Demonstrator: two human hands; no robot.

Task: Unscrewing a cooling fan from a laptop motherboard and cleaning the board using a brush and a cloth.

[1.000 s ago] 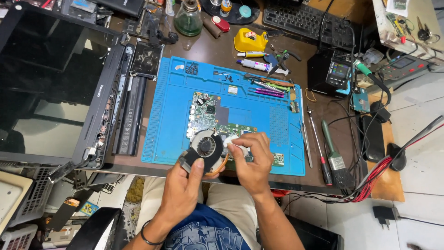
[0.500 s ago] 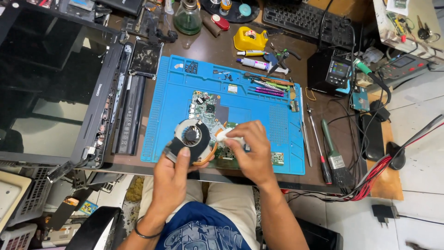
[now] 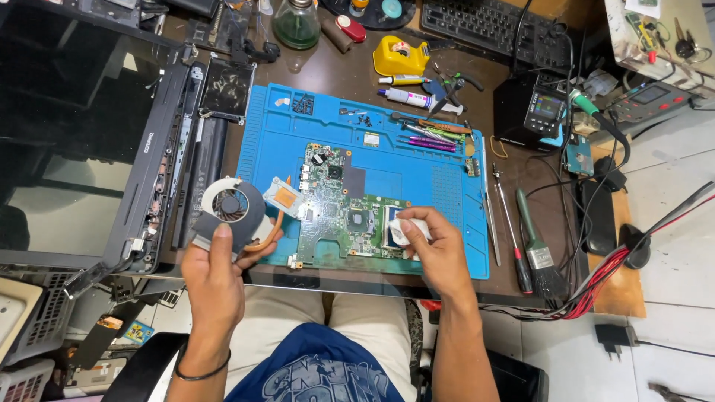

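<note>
My left hand (image 3: pixel 217 277) holds a laptop cooling fan (image 3: pixel 229 206) with its copper heat pipe and heatsink plate (image 3: pixel 284 196), lifted over the left edge of the blue work mat (image 3: pixel 417 167). My right hand (image 3: pixel 438 251) grips a wad of white tissue (image 3: pixel 408 230) and presses it on the right part of the green motherboard (image 3: pixel 344 216), which lies flat on the mat.
An opened black laptop (image 3: pixel 97 141) lies at the left. A brush (image 3: pixel 538 249), screwdrivers (image 3: pixel 508 223) and tweezers sit right of the mat. A yellow tape holder (image 3: pixel 401 54), tubes, a glass bottle (image 3: pixel 296 24), a keyboard (image 3: pixel 491 26) and a meter (image 3: pixel 540 112) are at the back.
My left hand carried the fan and heat pipe leftward off the motherboard. My right hand moved with the tissue from the fan down onto the board's right side.
</note>
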